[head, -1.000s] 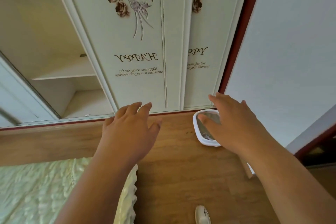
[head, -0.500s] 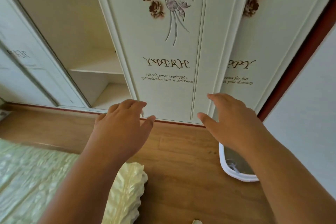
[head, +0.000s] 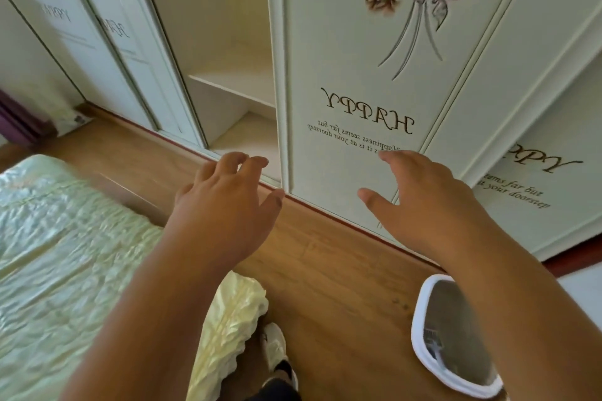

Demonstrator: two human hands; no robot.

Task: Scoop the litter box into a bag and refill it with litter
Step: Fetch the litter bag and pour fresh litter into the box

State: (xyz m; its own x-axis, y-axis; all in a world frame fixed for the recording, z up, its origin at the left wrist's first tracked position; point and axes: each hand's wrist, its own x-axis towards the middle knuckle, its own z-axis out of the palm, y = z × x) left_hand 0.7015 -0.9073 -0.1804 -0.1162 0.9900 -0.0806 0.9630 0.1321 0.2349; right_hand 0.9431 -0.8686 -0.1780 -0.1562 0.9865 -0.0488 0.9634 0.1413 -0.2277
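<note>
The litter box, a grey tub with a white rim, sits on the wooden floor at about five o'clock in the view, partly covered by the right forearm that crosses over its far side; something small and pale lies inside it, too unclear to name. The right hand hangs above the floor at roughly two o'clock from the centre, fingers spread and loosely extended, holding nothing, in front of the lower part of the white wardrobe door that carries a flower print and mirrored lettering. The left hand is at about ten o'clock from the centre, well apart from the right, fingers loosely bent and also holding nothing, near the foot of the door's left edge. Beyond that edge, at twelve o'clock, the wardrobe stands open onto pale shelves. A bed with a shiny pale-green ruffled cover fills the eight o'clock side. At six o'clock a foot in a light shoe rests on the floor between the bed's frill and the litter box.
</note>
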